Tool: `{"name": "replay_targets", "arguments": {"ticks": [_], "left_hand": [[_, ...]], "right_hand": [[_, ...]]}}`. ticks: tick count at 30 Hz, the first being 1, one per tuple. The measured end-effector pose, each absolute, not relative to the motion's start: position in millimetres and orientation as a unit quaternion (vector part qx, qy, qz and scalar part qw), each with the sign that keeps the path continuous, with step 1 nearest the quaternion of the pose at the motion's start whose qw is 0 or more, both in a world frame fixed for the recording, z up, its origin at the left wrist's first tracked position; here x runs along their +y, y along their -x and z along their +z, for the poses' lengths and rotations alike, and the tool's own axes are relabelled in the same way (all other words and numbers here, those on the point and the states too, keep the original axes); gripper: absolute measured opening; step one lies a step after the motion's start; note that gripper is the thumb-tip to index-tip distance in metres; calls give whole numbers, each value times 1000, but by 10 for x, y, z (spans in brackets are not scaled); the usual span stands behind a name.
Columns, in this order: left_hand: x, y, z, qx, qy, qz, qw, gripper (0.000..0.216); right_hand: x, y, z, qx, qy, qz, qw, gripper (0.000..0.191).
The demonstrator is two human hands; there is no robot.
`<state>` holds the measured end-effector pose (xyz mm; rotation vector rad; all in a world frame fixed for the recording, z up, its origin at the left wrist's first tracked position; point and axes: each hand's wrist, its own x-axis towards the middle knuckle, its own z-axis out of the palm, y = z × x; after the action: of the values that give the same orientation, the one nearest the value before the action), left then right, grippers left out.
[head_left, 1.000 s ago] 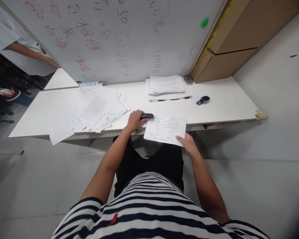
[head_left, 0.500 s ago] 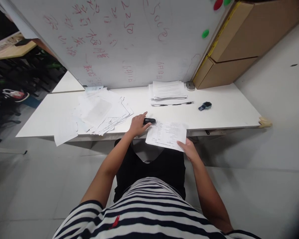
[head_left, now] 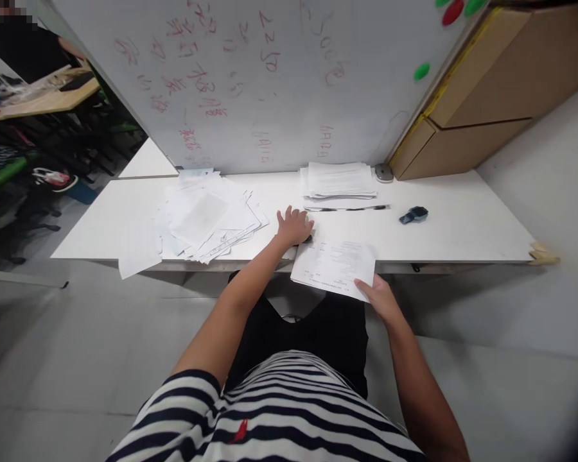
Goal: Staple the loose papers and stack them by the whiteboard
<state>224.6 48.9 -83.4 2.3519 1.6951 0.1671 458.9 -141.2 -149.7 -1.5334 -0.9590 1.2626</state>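
Note:
My left hand (head_left: 293,226) lies over a black stapler, with its fingers spread and the palm on top. Only the stapler's dark end (head_left: 309,239) shows past the hand, at the far left corner of the printed sheets. Those printed sheets (head_left: 334,264), a thin set, hang partly over the table's front edge. My right hand (head_left: 379,296) pinches their near right corner between thumb and fingers. Whether the far left corner sits inside the stapler's jaws is hidden by the hand.
Loose papers (head_left: 202,221) spread over the left of the white table (head_left: 472,224). A neat paper stack (head_left: 340,179) is at the back, with a dark-and-white strip before it. A dark watch (head_left: 413,214) lies right. Cardboard boxes (head_left: 462,144) and a whiteboard (head_left: 279,96) stand behind.
My left hand has shifted right and forward, from beside the stapler to over it, its fingers now spread. My right hand keeps its hold on the sheets. The view has swung slightly left.

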Motion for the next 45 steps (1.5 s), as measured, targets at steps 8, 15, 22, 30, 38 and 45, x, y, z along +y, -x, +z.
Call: {"name": "replay_targets", "arguments": {"ticks": [8,15,22,30,38,45], "left_hand": [[543,-2204,-867,565,-810,12,157,57],[532,-2290,-933,540,-835,33,94,52],[504,-2196,-877,528,-828,134,131,48],[91,-1851,-785,527,-778,320,122,52],[-103,-1615,-1078,535,-820,197,51,46],[-92,-1632,-1086,564,-792,224,68,41]], "right_hand": [[-1395,-4602,-1514,-395,628,507,439,50],[-1415,-4555,-1440,-383,634,506,443,50],[-1434,-4495,-1387,-363,635,502,461,47],[-1494,-4439,-1413,-351,629,490,490,52],[-1539,-4223,-1422,-273,600,508,555,51],[-1617,-4269,-1396,-289,595,491,567,52]]}}
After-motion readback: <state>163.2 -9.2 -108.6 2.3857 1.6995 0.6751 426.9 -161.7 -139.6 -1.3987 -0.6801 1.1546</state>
